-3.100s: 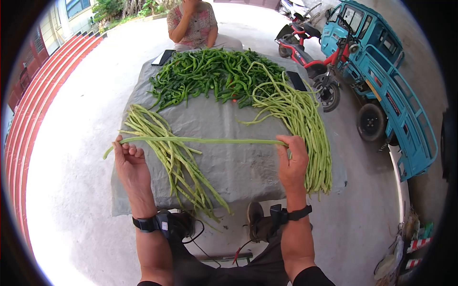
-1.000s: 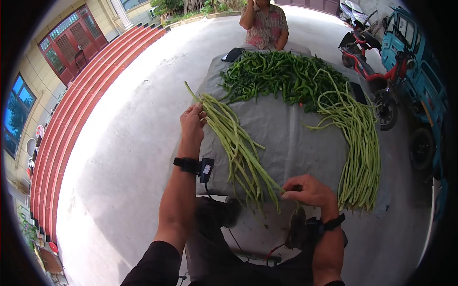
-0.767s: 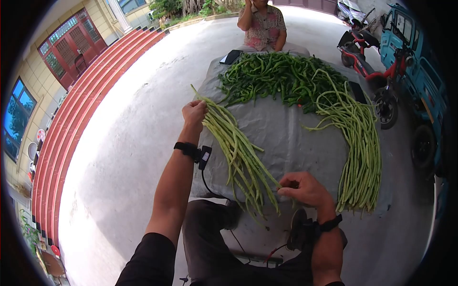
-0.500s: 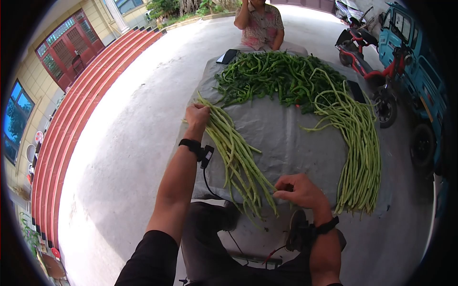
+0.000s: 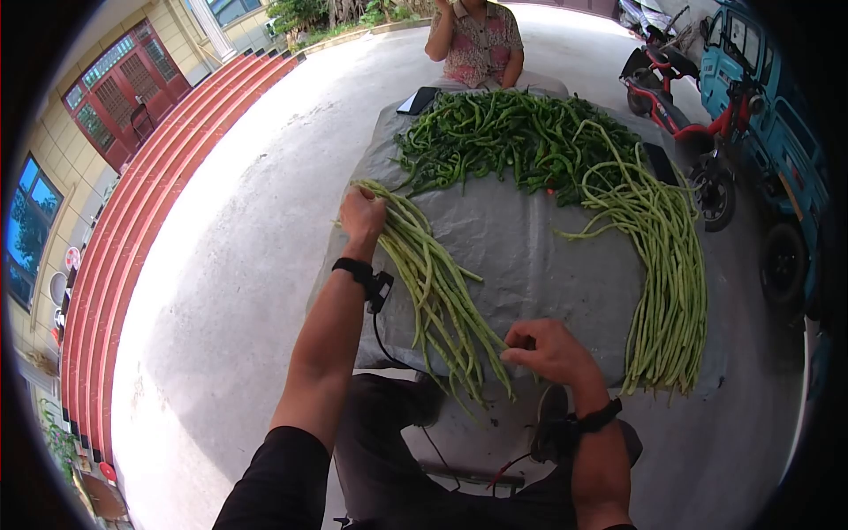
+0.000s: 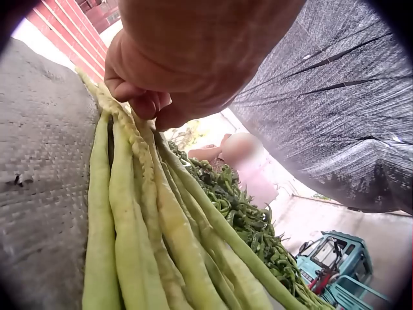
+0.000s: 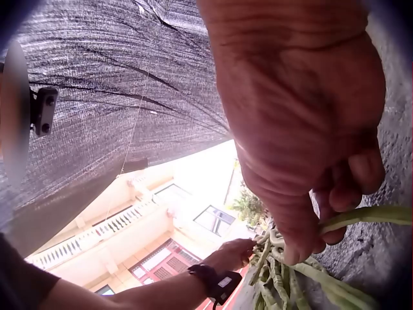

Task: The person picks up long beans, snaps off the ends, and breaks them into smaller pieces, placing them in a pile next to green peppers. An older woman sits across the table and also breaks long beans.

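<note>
A bundle of pale green long beans (image 5: 437, 287) lies diagonally on the grey cloth (image 5: 539, 265), left of its middle. My left hand (image 5: 362, 215) grips the far ends of these beans (image 6: 139, 194), fingers curled over them. Near the cloth's front edge my right hand (image 5: 548, 349) pinches the near end of a long bean (image 7: 361, 216) between thumb and fingers.
A second heap of long beans (image 5: 667, 265) curves down the cloth's right side. Dark green peppers (image 5: 512, 137) are piled at the far end, where a seated person (image 5: 477, 44) faces me. A red scooter (image 5: 676, 97) and a blue vehicle (image 5: 777, 115) stand at right; red steps (image 5: 132, 203) at left.
Three seconds ago both hands held one long bean stretched across the cloth. It now lies along the left bundle, with the left hand at the far ends and the right at the near ends.
</note>
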A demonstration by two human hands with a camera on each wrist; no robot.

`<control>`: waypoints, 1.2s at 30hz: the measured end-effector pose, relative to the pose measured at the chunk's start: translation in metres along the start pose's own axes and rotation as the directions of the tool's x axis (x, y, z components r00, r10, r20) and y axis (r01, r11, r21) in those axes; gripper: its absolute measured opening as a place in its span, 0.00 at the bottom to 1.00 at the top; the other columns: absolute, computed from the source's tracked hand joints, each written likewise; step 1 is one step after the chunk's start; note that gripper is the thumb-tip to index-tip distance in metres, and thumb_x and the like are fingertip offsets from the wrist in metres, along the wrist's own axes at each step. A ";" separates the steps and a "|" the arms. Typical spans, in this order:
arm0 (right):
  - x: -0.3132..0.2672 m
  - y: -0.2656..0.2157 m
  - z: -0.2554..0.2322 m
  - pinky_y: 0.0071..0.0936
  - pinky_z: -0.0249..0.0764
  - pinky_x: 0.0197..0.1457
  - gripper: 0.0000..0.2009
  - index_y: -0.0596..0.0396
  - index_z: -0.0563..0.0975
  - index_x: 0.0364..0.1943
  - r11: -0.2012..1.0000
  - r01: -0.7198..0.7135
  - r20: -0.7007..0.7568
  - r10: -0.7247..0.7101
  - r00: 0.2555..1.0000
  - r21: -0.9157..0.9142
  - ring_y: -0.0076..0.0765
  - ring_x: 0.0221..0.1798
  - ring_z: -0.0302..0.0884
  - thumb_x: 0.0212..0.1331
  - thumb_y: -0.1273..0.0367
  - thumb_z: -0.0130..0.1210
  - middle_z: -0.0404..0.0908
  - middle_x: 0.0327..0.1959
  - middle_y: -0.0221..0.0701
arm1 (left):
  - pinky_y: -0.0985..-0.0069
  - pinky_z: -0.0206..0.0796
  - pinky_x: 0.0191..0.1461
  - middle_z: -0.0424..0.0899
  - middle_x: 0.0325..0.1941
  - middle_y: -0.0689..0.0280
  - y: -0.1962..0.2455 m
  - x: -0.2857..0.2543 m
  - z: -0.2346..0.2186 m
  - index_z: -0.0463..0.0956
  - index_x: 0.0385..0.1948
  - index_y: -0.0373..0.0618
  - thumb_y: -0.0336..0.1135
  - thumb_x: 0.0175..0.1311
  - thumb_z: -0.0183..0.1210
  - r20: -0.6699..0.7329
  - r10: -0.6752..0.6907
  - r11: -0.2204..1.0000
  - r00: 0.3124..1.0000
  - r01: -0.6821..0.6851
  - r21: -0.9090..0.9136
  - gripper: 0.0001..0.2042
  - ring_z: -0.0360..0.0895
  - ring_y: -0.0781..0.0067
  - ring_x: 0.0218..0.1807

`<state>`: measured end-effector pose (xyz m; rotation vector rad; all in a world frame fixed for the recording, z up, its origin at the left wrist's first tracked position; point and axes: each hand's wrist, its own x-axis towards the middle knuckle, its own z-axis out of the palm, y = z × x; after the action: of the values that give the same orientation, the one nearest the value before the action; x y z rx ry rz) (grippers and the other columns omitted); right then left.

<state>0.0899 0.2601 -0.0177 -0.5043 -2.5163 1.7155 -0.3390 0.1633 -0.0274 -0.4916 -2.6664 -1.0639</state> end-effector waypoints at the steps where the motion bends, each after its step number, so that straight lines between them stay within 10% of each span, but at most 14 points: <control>1: 0.001 0.002 0.001 0.28 0.72 0.35 0.10 0.61 0.82 0.35 1.000 0.009 -0.010 -0.010 1.000 -0.015 0.20 0.29 0.75 0.57 0.68 0.69 0.81 0.24 0.28 | 0.55 0.76 0.53 0.89 0.38 0.55 -0.001 -0.001 -0.001 0.84 0.39 0.48 0.37 0.53 0.65 -0.009 0.022 1.000 1.000 -0.022 -0.008 0.12 0.87 0.49 0.47; 8: -0.002 0.001 0.006 0.38 0.75 0.38 0.12 0.62 0.81 0.33 0.984 -0.008 -0.074 -0.006 0.997 -0.180 0.42 0.30 0.81 0.55 0.66 0.69 0.84 0.26 0.39 | 0.57 0.76 0.52 0.89 0.36 0.61 0.007 -0.020 -0.015 0.87 0.41 0.55 0.36 0.57 0.63 0.049 0.163 0.987 0.985 -0.163 -0.008 0.11 0.86 0.53 0.46; 22: -0.001 0.016 0.013 0.41 0.77 0.43 0.14 0.59 0.82 0.38 0.977 0.062 -0.116 -0.087 0.989 -0.205 0.47 0.36 0.84 0.63 0.60 0.66 0.86 0.33 0.42 | 0.71 0.75 0.41 0.87 0.33 0.62 0.010 -0.030 -0.031 0.87 0.41 0.43 0.33 0.64 0.64 0.031 0.417 0.877 0.908 -0.393 -0.277 0.08 0.83 0.71 0.33; 36: -0.002 0.027 0.008 0.42 0.76 0.42 0.11 0.60 0.81 0.37 0.964 0.118 -0.183 -0.164 0.969 -0.238 0.52 0.36 0.82 0.62 0.64 0.64 0.85 0.32 0.43 | 0.86 0.63 0.38 0.80 0.34 0.77 0.115 -0.189 -0.066 0.84 0.43 0.41 0.28 0.73 0.62 0.278 0.387 0.474 0.879 0.068 -0.878 0.04 0.72 0.89 0.34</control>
<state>0.0959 0.2615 -0.0451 -0.4711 -2.5422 1.2684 -0.1152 0.1537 0.0289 -1.2845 -2.0361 -2.4908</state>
